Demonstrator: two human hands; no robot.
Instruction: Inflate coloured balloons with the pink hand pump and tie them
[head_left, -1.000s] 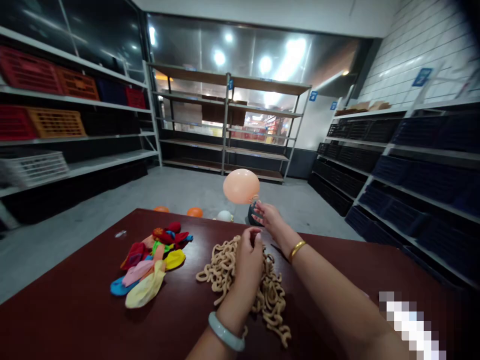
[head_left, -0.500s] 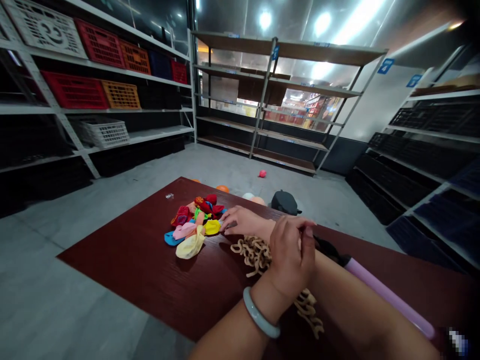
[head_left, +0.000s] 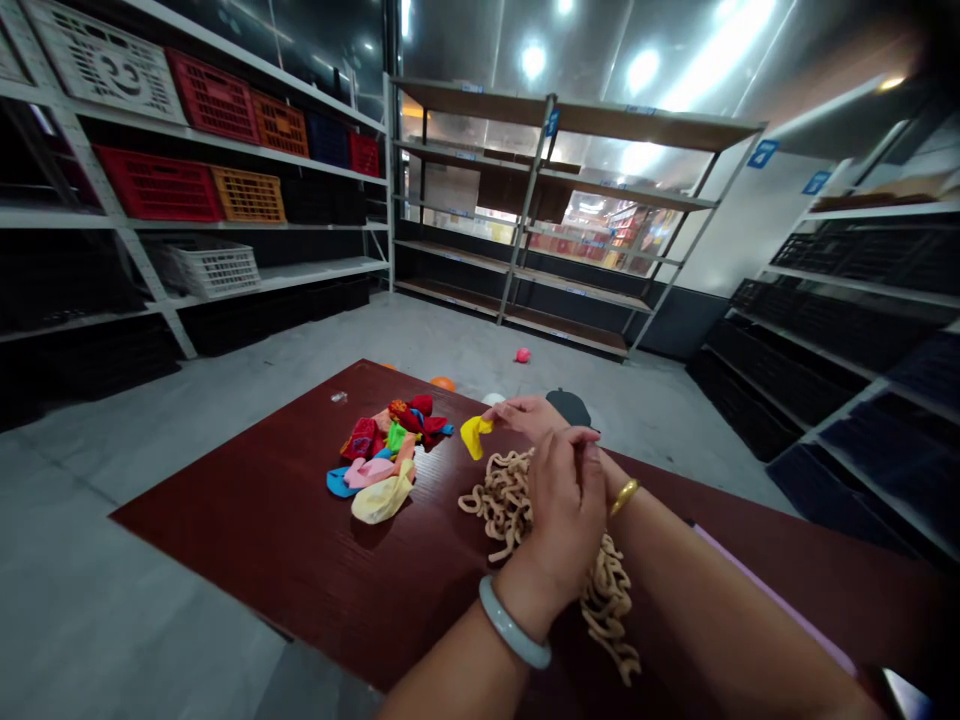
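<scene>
My right hand [head_left: 525, 415] pinches a yellow deflated balloon [head_left: 475, 436] just above the table. A gold bangle is on that wrist. Nearer to me, my left hand [head_left: 566, 490], with a pale bangle at the wrist, is closed in front of my right forearm; its fingers curl inward and hide whatever they may hold. A pile of deflated balloons [head_left: 382, 497] in red, blue, green, pink, orange and pale yellow lies to the left. Under and beside my left hand spreads a heap of tan curly strands [head_left: 504, 500].
The dark red table [head_left: 247, 510] carries a pale purple tube [head_left: 780, 600] at right, partly behind my forearm. A small clear item [head_left: 339, 397] rests near the far left edge. On the floor beyond are a pink ball [head_left: 523, 355], an orange one [head_left: 443, 384] and a dark rounded object [head_left: 568, 407].
My right hand has drawn the yellow balloon out of the pile, lifting it to the right. My left hand has shifted slightly left and stays closed.
</scene>
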